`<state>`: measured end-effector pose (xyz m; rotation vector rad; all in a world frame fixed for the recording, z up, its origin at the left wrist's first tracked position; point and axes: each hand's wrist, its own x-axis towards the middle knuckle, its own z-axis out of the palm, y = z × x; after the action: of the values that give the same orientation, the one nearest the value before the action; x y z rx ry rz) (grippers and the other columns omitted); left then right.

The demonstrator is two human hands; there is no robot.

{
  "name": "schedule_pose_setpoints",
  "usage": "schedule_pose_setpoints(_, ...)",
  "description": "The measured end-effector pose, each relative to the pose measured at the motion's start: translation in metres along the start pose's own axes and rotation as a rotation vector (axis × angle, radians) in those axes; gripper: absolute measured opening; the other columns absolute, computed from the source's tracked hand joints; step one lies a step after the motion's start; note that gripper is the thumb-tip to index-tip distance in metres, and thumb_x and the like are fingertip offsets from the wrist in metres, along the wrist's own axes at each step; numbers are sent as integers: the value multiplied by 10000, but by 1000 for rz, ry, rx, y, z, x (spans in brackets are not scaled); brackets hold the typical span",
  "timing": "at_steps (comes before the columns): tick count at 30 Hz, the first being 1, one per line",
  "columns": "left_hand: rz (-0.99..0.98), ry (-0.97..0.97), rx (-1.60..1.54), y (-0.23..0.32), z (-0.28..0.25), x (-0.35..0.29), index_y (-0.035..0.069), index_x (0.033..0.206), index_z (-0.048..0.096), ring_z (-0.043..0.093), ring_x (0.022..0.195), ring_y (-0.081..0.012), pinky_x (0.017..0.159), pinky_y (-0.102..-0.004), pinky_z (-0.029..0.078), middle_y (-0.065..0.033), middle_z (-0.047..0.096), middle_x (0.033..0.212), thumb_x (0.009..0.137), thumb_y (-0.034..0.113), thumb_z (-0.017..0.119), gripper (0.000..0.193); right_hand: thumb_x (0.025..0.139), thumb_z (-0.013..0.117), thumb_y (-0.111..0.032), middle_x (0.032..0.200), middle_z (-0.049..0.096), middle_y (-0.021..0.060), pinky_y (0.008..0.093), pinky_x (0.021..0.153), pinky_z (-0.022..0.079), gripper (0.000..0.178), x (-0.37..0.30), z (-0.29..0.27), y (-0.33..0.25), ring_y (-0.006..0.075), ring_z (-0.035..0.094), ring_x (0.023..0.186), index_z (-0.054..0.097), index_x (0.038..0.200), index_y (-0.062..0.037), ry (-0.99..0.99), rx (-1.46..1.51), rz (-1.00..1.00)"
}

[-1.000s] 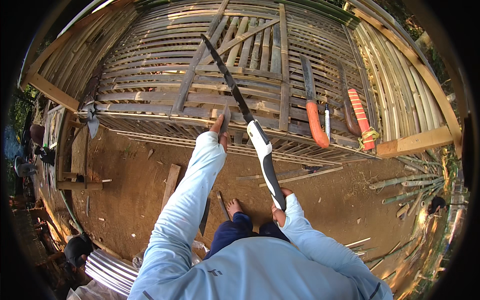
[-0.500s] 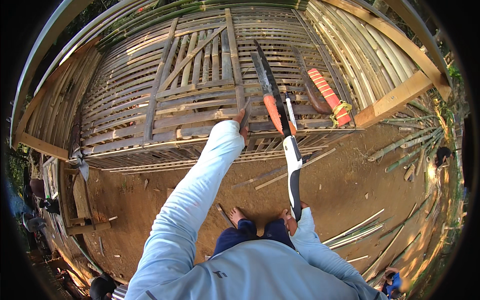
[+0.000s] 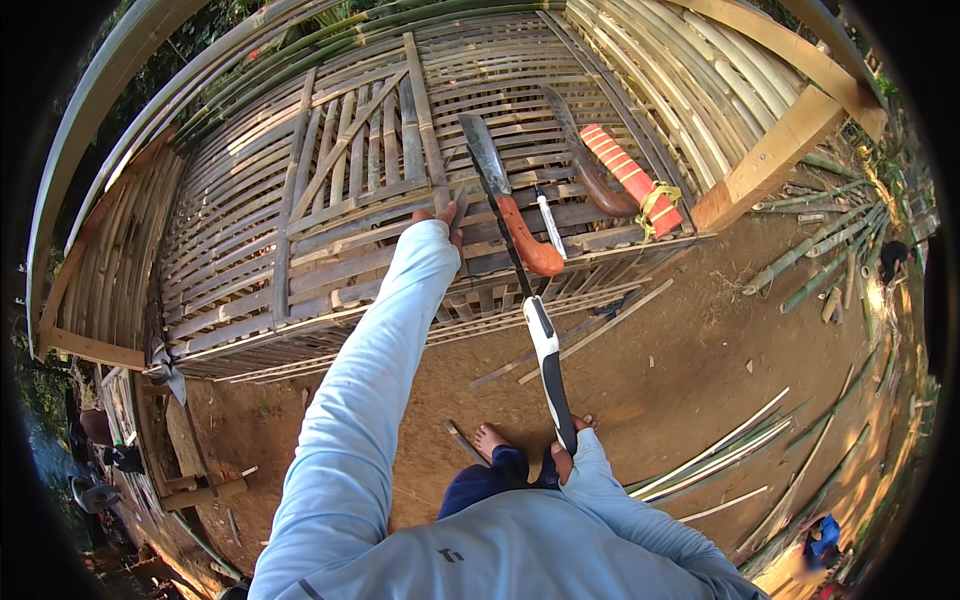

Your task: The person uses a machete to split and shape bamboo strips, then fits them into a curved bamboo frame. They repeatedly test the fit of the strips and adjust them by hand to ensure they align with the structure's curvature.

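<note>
My right hand [image 3: 568, 456] is close to my body and grips the end of a long machete [image 3: 546, 362] with a black and white handle. Its dark blade points away from me over the edge of a woven bamboo platform [image 3: 330, 230]. With the arm stretched far forward, my left hand [image 3: 446, 219] closes on a bamboo slat [image 3: 459, 208] of the platform, just left of the blade. On the platform beside the blade lies an orange-handled knife [image 3: 522, 240].
Also on the platform are a small white-handled tool [image 3: 548, 222], a dark curved blade [image 3: 588, 170] and a red-and-white striped sheath [image 3: 632, 180]. A wooden post [image 3: 770, 160] stands at right. Loose bamboo strips [image 3: 730, 455] lie on the dirt ground. My bare foot [image 3: 489, 439] is below.
The machete has swung from leaning left to nearly straight ahead, its handle now nearer my body. My left hand has stayed on the platform while the view turned left.
</note>
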<state>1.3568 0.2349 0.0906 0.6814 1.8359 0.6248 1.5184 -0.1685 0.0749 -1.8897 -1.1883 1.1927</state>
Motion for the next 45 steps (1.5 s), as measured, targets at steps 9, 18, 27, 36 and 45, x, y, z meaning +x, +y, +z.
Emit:
schedule_pose_setpoints(9, -44, 29, -121, 8, 11, -13, 204, 1169, 495, 537, 979, -212, 634, -286, 526, -68, 487, 1172, 923, 257, 711, 331, 915, 602, -73, 1153, 598, 246, 389, 914, 472, 546, 28, 2, -40, 368, 622, 1042, 399, 1416, 0, 52, -133, -89)
schedule_pose_setpoints(18, 416, 81, 207, -18, 16, 19, 99, 1067, 538, 566, 874, -192, 650, -315, 507, -75, 540, 1030, 950, 213, 671, 211, 894, 589, -77, 1245, 583, 232, 398, 1060, 381, 632, 41, 4, -35, 385, 543, 1199, 361, 1483, -93, 59, -64, -141)
schedule_pose_setpoints(27, 32, -18, -253, 12, 30, 13, 170, 1175, 522, 535, 861, -145, 642, -292, 470, -67, 539, 994, 980, 220, 624, 225, 893, 545, 24, 1401, 482, 246, 343, 1064, 376, 641, 47, 17, -46, 334, 500, 1284, 316, 1492, 2, -41, 154, -75)
schedule_pose_setpoints(36, 115, -155, -149, 9, 33, 9, 157, 1219, 518, 504, 764, -128, 615, -278, 424, -61, 553, 900, 1023, 262, 555, 225, 892, 543, 33, 1446, 445, 254, 337, 1089, 348, 668, 55, 29, -17, 347, 451, 1346, 284, 1508, 14, 47, 86, -248)
schedule_pose_setpoints(45, 274, -27, 434, 25, 24, -23, 169, 1342, 490, 513, 791, -130, 652, -282, 424, -55, 615, 990, 1014, 255, 567, 348, 911, 509, 24, 1494, 395, 262, 355, 1127, 315, 647, 43, 10, -55, 361, 391, 1403, 266, 1511, 24, -93, 184, 4)
